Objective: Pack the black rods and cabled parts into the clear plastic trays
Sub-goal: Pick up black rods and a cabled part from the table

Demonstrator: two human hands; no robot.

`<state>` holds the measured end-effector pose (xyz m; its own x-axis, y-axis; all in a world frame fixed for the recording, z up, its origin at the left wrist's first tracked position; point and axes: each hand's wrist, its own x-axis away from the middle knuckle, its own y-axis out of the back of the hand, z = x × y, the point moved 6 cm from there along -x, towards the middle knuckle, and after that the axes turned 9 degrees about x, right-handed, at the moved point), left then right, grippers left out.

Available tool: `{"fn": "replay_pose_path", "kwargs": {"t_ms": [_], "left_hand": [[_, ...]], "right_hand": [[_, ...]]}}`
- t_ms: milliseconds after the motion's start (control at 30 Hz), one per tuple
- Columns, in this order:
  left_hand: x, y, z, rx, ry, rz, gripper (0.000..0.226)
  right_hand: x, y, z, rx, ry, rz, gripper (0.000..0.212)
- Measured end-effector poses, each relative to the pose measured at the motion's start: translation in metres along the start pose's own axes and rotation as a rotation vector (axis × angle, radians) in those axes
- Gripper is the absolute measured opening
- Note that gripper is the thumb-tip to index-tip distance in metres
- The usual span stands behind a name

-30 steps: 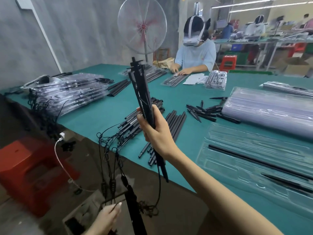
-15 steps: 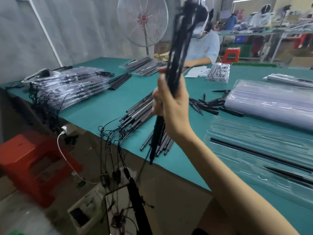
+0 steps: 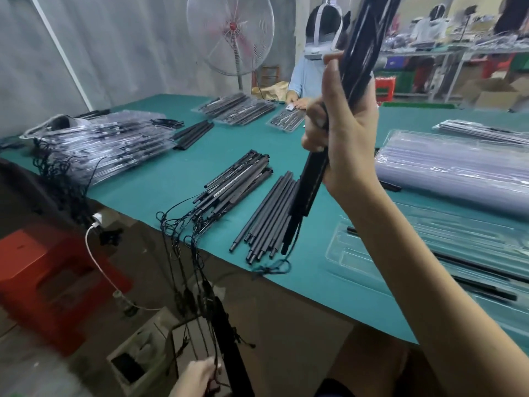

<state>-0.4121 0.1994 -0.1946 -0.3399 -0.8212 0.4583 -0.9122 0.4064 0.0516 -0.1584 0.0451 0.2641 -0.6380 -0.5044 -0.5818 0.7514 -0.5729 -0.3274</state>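
Grips the cabled part [image 3: 312, 181] in the right hand [image 3: 343, 133], fingers and thumb wrapped tight round its middle, high above the table [image 3: 171, 173]. Stands almost upright, with the long axis leaning a little: upper end out of the top of the view, lower end over the loose black rods [image 3: 269, 216], probably not touching them. Trails a thin cable [image 3: 272, 267] from the lower end down to a loop at the table edge.

Matters most here: the clear tray [image 3: 372, 270] lies below and to the right of the grip, near the person's own edge of the table, with its long grooves running flat from near-left to far-right. Already carries one black rod [image 3: 472, 265] in a groove. Calls, by judgement, for laying the part over from upright to flat, in line with the grooves, and bringing it down to the right. Clearly nearer to the right hand.

Right forearm raised steeply from the lower right corner, wrist lifted well above the tray. Left hand [image 3: 194, 376] low under the table edge among hanging cables; cannot tell whether pinching them or only touching, too blurred. Possible snag: the trailing cable catching on the loose rods.
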Motion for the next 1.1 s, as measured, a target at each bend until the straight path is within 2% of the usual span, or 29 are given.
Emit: {"fn": "replay_pose_path", "kwargs": {"t_ms": [33,100,133,167,200,233,300,333,367,433,500,567,667,767,800,900,1033,1100], "left_hand": [[-0.001,0.004,-0.008,-0.110,-0.031,0.007,0.021],[-0.006,0.010,-0.020,0.010,-0.006,-0.070,0.019],[-0.006,0.021,-0.023,-0.038,-0.077,-0.118,0.022],[0.000,0.022,-0.028,-0.104,-0.051,-0.116,0.025],[-0.001,0.027,-0.024,-0.302,-0.083,-0.026,0.025],[-0.001,0.030,-0.016,-0.251,-0.032,0.031,0.023],[0.003,0.027,-0.028,-0.365,-0.133,0.007,0.020],[0.000,0.029,-0.034,-0.461,-0.234,-0.021,0.025],[0.002,0.028,-0.038,-0.491,-0.244,-0.025,0.032],[0.007,0.019,-0.030,-0.631,-0.175,0.091,0.038],[0.004,0.026,-0.031,-0.609,-0.202,0.031,0.027],[0.003,0.032,-0.028,-0.614,-0.140,0.013,0.025],[0.005,0.028,-0.008,-0.703,0.056,0.232,0.038],[-0.006,0.032,-0.003,-0.707,0.095,0.415,0.077],[-0.008,0.030,-0.005,-0.768,0.097,0.463,0.075],[-0.014,0.030,-0.006,-0.763,0.100,0.509,0.026],[-0.014,0.043,-0.007,-0.519,0.175,0.314,0.045],[-0.015,0.048,-0.015,-0.448,0.101,0.240,0.031]], "right_hand": [[0.003,-0.002,-0.003,0.024,-0.017,0.013,0.006],[0.008,-0.004,-0.010,0.074,-0.042,0.056,0.004],[0.010,-0.005,-0.014,0.094,-0.046,0.067,0.004],[0.012,-0.006,-0.016,0.106,-0.049,0.073,0.005],[0.014,-0.007,-0.019,0.111,-0.060,0.071,0.007],[0.015,-0.008,-0.021,0.099,-0.079,0.073,0.008],[0.015,-0.007,-0.024,0.066,-0.094,0.076,0.006],[0.014,-0.006,-0.024,0.070,-0.080,0.075,0.003],[0.014,-0.004,-0.024,0.089,-0.060,0.077,0.001],[0.014,-0.005,-0.023,0.117,-0.062,0.082,0.002],[0.015,-0.002,-0.026,0.080,-0.099,0.066,0.002],[0.015,0.001,-0.028,0.063,-0.111,0.055,0.003],[0.015,0.000,-0.029,0.070,-0.123,0.052,0.005],[0.016,0.000,-0.033,0.037,-0.142,0.044,0.004],[0.016,-0.001,-0.034,0.022,-0.153,0.044,0.005],[0.012,0.000,-0.033,-0.007,-0.156,0.029,0.007],[0.007,0.008,-0.032,-0.048,-0.153,-0.022,0.007],[0.007,0.011,-0.034,-0.016,-0.167,-0.034,0.007]]}}
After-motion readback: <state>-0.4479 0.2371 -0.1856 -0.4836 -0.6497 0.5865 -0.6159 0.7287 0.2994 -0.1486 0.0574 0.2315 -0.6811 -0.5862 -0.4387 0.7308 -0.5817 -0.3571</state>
